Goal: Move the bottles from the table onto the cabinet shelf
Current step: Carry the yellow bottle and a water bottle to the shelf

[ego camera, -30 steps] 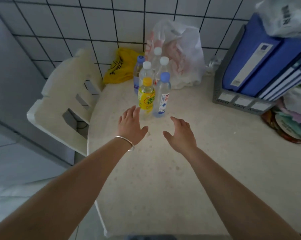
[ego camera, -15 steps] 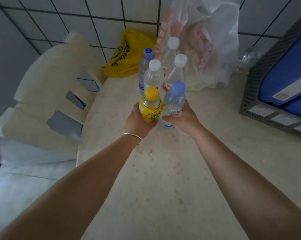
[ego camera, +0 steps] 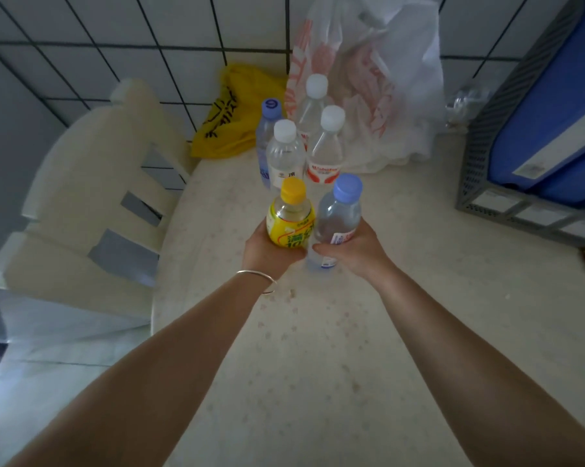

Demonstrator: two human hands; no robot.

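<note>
Two bottles are gripped at centre: the left hand (ego camera: 267, 249) curls round the yellow-capped bottle (ego camera: 291, 219); the right hand (ego camera: 353, 252) wraps the blue-capped bottle (ego camera: 338, 217); four more bottles (ego camera: 286, 153) stand at twelve o'clock on the speckled counter (ego camera: 334, 348), by a tiled wall (ego camera: 132, 35); counter edge and white chair (ego camera: 82, 214) at nine o'clock; grey file rack (ego camera: 479, 163) at two.
</note>
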